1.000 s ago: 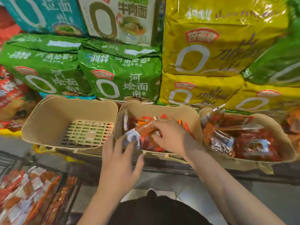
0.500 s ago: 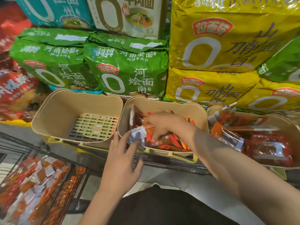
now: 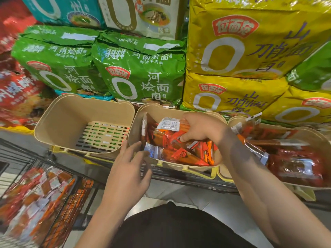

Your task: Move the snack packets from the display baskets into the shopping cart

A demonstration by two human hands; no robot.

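The step in hand is emptying the middle basket (image 3: pixel 138 122), the one at about 12 o'clock from the person's body: the right hand (image 3: pixel 202 129) reaches into it from 3 o'clock with its fingers curled round a bunch of orange snack packets (image 3: pixel 170 125), a white label showing on the topmost one, and that bunch sits lifted a little above the loose packets (image 3: pixel 189 153) lying in the bottom of the basket. The left hand (image 3: pixel 129 169) hovers at the basket's near rim, around 7 o'clock of it, fingers spread and relaxed, gripping nothing, its fingertips close to a clear-wrapped packet (image 3: pixel 152 150) at the near wall; whether they touch it I cannot tell. The left basket (image 3: pixel 53 126), at 10 o'clock, shows only its slotted floor, so it looks done, while the right basket (image 3: pixel 320 140) at 2 o'clock holds dark red packets (image 3: pixel 295 165). The shopping cart (image 3: pixel 75 187) stands low at 8 o'clock with packets heaped in it. The next move, I judge, calls for carrying the bunch over the near rim and down to 8 o'clock, keeping the squeeze firm since slick wrappers may slide out, perhaps with the left hand supporting from below
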